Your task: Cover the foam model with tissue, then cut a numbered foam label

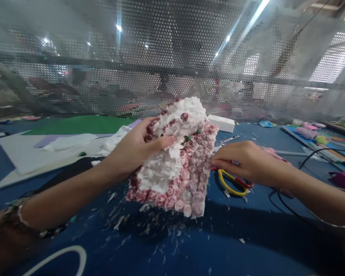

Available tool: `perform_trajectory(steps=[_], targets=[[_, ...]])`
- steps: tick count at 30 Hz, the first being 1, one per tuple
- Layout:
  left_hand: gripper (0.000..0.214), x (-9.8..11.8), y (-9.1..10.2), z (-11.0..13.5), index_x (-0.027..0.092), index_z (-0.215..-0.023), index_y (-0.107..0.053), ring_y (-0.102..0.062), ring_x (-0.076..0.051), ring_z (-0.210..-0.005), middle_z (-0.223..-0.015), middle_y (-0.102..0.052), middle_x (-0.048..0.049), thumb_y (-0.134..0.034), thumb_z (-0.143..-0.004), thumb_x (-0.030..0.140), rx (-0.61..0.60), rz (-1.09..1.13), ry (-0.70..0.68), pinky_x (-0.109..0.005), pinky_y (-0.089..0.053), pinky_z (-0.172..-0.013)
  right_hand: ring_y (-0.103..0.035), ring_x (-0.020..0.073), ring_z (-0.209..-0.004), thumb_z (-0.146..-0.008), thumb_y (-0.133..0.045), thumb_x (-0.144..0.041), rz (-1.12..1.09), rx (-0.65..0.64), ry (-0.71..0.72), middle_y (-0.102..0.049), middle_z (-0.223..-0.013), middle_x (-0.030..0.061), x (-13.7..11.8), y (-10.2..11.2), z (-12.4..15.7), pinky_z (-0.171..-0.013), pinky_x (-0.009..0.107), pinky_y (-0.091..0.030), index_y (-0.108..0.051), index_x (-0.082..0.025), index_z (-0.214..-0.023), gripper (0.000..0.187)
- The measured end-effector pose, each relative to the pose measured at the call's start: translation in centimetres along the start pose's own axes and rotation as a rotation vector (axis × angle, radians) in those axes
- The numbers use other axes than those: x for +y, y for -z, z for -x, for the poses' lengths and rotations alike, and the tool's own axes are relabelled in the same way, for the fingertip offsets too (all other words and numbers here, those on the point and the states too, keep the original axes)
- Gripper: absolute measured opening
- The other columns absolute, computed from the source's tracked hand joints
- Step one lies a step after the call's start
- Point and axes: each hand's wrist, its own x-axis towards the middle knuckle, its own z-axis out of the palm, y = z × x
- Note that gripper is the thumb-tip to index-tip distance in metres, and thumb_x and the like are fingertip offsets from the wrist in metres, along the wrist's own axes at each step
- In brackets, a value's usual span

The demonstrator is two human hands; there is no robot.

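My left hand (138, 147) grips a white foam block (175, 157) covered with small pink and dark red rosettes, holding it tilted above the blue table (189, 245). Fingers and thumb wrap round its left side. My right hand (244, 161) is at the block's right edge with its fingers pinched together against the pink rosettes; what they pinch is too small to make out. Yellow and red scissors (232, 184) lie on the table just under my right hand.
White foam scraps (138, 222) litter the table below the block. White and green sheets (60, 145) lie at the left. A white foam bar (222, 123) and a small tool (229, 139) sit behind. A black cable (293, 209) runs at right. A perforated metal screen (172, 57) closes the back.
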Motion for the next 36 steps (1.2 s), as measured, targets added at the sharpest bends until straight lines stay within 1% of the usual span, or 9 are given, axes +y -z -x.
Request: perform_trajectory(steps=[4, 6, 9, 12, 17, 22, 28, 31, 36], targets=[[0.055, 0.1, -0.4, -0.2, 0.014, -0.116, -0.056, -0.061, -0.014, -0.072, -0.096, -0.068, -0.0056, -0.072, -0.069, 0.038, -0.071, 0.234, 0.152, -0.021, -0.048, -0.058, -0.049, 0.007, -0.052, -0.097, -0.046, -0.032, -0.006, 0.027, -0.079, -0.062, -0.061, 0.0005, 0.9, 0.4, 0.0, -0.053, 0.023, -0.034, -0.061, -0.016, -0.067, 0.037], [0.051, 0.0, -0.5, -0.3, 0.014, -0.114, -0.058, -0.062, -0.015, -0.07, -0.089, -0.068, -0.0037, -0.071, -0.07, 0.034, -0.088, 0.302, 0.209, -0.02, -0.047, -0.057, -0.045, 0.0064, -0.047, -0.098, -0.044, -0.036, -0.051, 0.098, -0.15, -0.056, -0.052, -0.0013, 1.2, 0.4, 0.0, -0.05, 0.023, -0.034, -0.056, -0.017, -0.059, 0.044], [0.049, -0.4, -0.5, -0.3, 0.016, -0.118, -0.058, -0.062, -0.014, -0.069, -0.088, -0.069, -0.0018, -0.066, -0.074, 0.036, -0.12, 0.298, 0.199, -0.02, -0.047, -0.057, -0.047, 0.0072, -0.047, -0.097, -0.043, -0.04, -0.107, 0.356, -0.249, -0.054, -0.052, -0.0015, 1.2, 0.2, -0.1, -0.049, 0.023, -0.036, -0.052, -0.019, -0.059, 0.045], [0.057, -1.0, -0.6, -0.2, 0.017, -0.123, -0.054, -0.062, -0.014, -0.072, -0.098, -0.069, -0.004, -0.067, -0.074, 0.043, -0.178, 0.176, 0.125, -0.02, -0.047, -0.058, -0.05, 0.0085, -0.051, -0.094, -0.051, -0.042, -0.093, 0.542, -0.275, -0.059, -0.061, -0.0008, 1.1, 0.0, -0.2, -0.05, 0.023, -0.04, -0.056, -0.021, -0.073, 0.03], [0.075, -1.0, -1.0, 0.6, 0.017, -0.129, -0.048, -0.064, -0.022, -0.081, -0.099, -0.068, -0.0074, -0.067, -0.068, 0.056, -0.236, -0.014, 0.12, -0.026, -0.048, -0.063, -0.055, 0.0086, -0.056, -0.09, -0.058, -0.034, 0.048, 0.413, -0.182, -0.064, -0.069, -0.0006, 1.1, -0.3, -0.3, -0.056, 0.022, -0.042, -0.06, -0.019, -0.089, 0.015], [0.07, -0.2, -1.3, 1.2, 0.019, -0.128, -0.049, -0.065, -0.024, -0.095, -0.113, -0.068, -0.0068, -0.067, -0.069, 0.053, -0.27, 0.008, 0.095, -0.027, -0.049, -0.075, -0.051, 0.0071, -0.054, -0.095, -0.051, -0.028, 0.128, 0.416, -0.11, -0.062, -0.065, -0.0019, 1.0, -0.3, -0.2, -0.055, 0.021, -0.037, -0.061, -0.019, -0.082, 0.019], [0.071, -0.5, -1.4, 0.8, 0.019, -0.123, -0.053, -0.067, -0.029, -0.098, -0.113, -0.07, -0.0094, -0.074, -0.064, 0.052, -0.323, 0.124, 0.163, -0.031, -0.055, -0.075, -0.052, 0.0075, -0.058, -0.094, -0.048, -0.022, 0.148, 0.363, -0.002, -0.062, -0.067, -0.0011, 0.7, -0.1, 0.1, -0.056, 0.021, -0.038, -0.058, -0.02, -0.078, 0.02], [0.064, -1.0, -1.3, 0.4, 0.019, -0.119, -0.057, -0.068, -0.029, -0.099, -0.112, -0.071, -0.0094, -0.073, -0.067, 0.052, -0.359, 0.175, 0.195, -0.031, -0.056, -0.076, -0.051, 0.0069, -0.055, -0.092, -0.05, -0.021, 0.083, 0.357, -0.038, -0.06, -0.063, -0.0025, 0.6, 0.1, 0.1, -0.054, 0.021, -0.038, -0.057, -0.02, -0.074, 0.019], [0.065, -2.4, -0.7, -0.8, 0.02, -0.124, -0.054, -0.07, -0.027, -0.094, -0.111, -0.071, -0.0094, -0.073, -0.071, 0.052, -0.395, 0.148, 0.164, -0.028, -0.056, -0.07, -0.049, 0.0064, -0.049, -0.088, -0.052, -0.019, -0.164, 0.398, -0.219, -0.057, -0.057, -0.0038, 0.5, 0.5, -0.1, -0.048, 0.02, -0.038, -0.055, -0.02, -0.067, 0.021]])
